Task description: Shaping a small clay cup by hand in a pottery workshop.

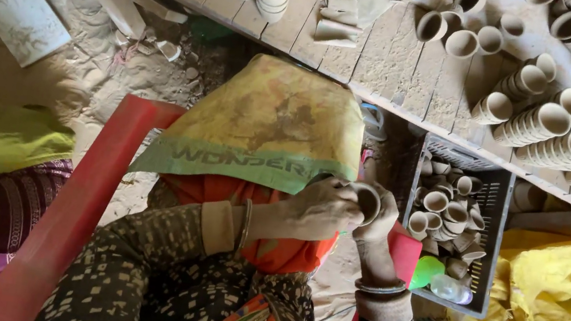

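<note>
Dusty wooden planks (394, 55) carry stacked clay cups (570, 144); both hands' grip, left (320, 208) and right (379, 217), clasps one cup (365, 196).

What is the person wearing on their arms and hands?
Both sleeves are dark with small pale flecks, ending in plain tan cuffs. The left hand has a thin bangle at the wrist, and the right hand has darker stacked bangles. No gloves; both hands look dusty with clay.
</note>
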